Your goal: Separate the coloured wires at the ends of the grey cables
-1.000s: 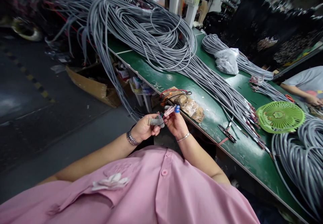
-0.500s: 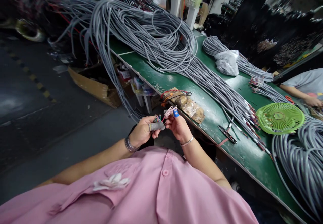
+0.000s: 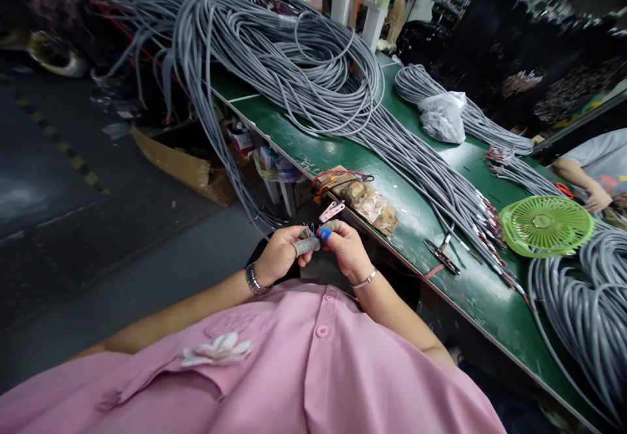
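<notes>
My left hand (image 3: pixel 280 256), a grey wrap on its thumb, is closed around a bunch of thin coloured wires (image 3: pixel 307 231) whose tips fan out above the fingers. Against these wires, my right hand (image 3: pixel 347 250) pinches with its blue-wrapped thumb and grey-wrapped forefinger; a wire between them is too small to make out clearly. A pink clip (image 3: pixel 332 211) sticks out from the bench edge just above my right fingers. Beside it on the bench lies a block wrapped in brown tape (image 3: pixel 369 202), with red, orange and black leads at its left end.
Long bundles of grey cable (image 3: pixel 279 68) lie along the green bench (image 3: pixel 494 316). Cutters (image 3: pixel 441 256), a green fan (image 3: pixel 546 225) and a plastic bag (image 3: pixel 442 117) rest there too. A co-worker's hand (image 3: pixel 597 197) is at the far right. A cardboard box (image 3: pixel 181 173) sits beneath the bench.
My right hand has turned, bringing its thumb down from beside the pink clip and its forefinger into view, closing against the wires. My left hand has stayed nearly still.
</notes>
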Demonstrator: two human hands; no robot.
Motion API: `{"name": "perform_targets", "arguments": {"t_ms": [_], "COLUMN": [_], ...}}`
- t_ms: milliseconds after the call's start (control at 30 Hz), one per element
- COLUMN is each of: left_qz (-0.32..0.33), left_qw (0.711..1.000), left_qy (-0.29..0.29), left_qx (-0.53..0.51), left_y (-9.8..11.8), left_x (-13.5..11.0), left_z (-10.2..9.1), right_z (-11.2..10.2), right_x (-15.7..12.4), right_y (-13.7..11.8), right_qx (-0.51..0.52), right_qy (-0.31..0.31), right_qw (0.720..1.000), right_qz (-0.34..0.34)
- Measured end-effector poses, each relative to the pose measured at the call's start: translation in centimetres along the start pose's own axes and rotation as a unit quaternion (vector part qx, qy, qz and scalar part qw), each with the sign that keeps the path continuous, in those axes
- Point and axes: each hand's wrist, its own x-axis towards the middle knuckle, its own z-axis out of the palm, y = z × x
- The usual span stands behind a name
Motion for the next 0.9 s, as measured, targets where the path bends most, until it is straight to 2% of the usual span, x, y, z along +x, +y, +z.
{"name": "perform_targets", "arguments": {"t_ms": [233,467,600,733,900], "left_qz": [0.006,0.014,0.03,0.035,0.015], "left_qw": [1.0,1.0,0.999,0.996,0.991], "left_qy": [0.004,0.021,0.036,0.05,0.072], "left_qx": [0.013,-0.002,-0.022,-0.068,-0.108], "left_y": [0.3,-0.1,-0.3,0.5,2.0], "left_x": [-0.1,-0.1,-0.3,-0.4,-0.2], "left_z": [0.0,-0.1,0.2,0.4,0.6], "right_z": [0.2,0.4,0.6,0.1,-0.7], "right_x": [0.0,0.1,0.0,0.2,1.4], "right_y": [-0.2,-0.1,0.2,0.2,-0.2], "right_qx": [0.003,0.026,0.065,0.14,0.175], "right_qy": [-0.012,0.017,0.007,-0.039,-0.001], "right_qw": [1.0,0.999,0.996,0.986,0.98], "right_qz": [0.012,0.025,0.064,0.086,0.097]}}
